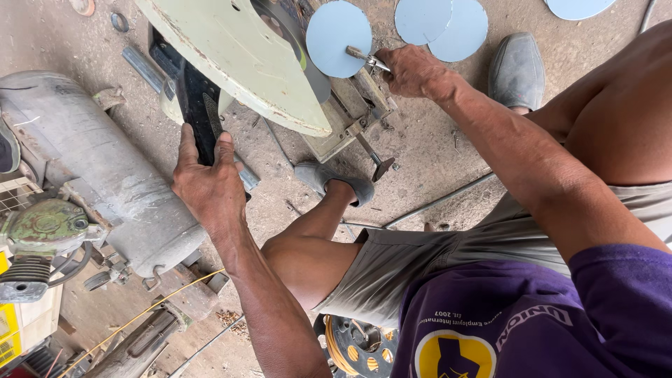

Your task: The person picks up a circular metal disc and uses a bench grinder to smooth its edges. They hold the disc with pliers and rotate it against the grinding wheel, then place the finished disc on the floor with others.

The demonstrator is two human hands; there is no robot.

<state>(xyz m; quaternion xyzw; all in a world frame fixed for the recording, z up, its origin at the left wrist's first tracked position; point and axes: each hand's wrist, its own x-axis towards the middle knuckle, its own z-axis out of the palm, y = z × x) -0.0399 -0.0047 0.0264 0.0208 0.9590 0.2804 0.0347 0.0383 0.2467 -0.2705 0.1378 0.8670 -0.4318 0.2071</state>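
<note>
- Left hand (pixel 208 183) is wrapped around the black handle (pixel 197 112) of the cut-off saw; the handle's long axis runs away from the hand toward the far side.
- Pale green blade guard (pixel 234 56) sits just right of that handle, tilted over the saw base (pixel 348 119).
- Right hand (pixel 413 70) is closed on a small metal rod (pixel 365 58), its tip touching a pale blue disc (pixel 338 36) beside the guard.
- Rod axis runs left-right; right hand is the nearer hand to the disc.
- More blue discs (pixel 442 21) lie flat on the floor (pixel 434 154), far right.
- Grey cylindrical tank (pixel 105 168) lies left; what it holds cannot be seen.
</note>
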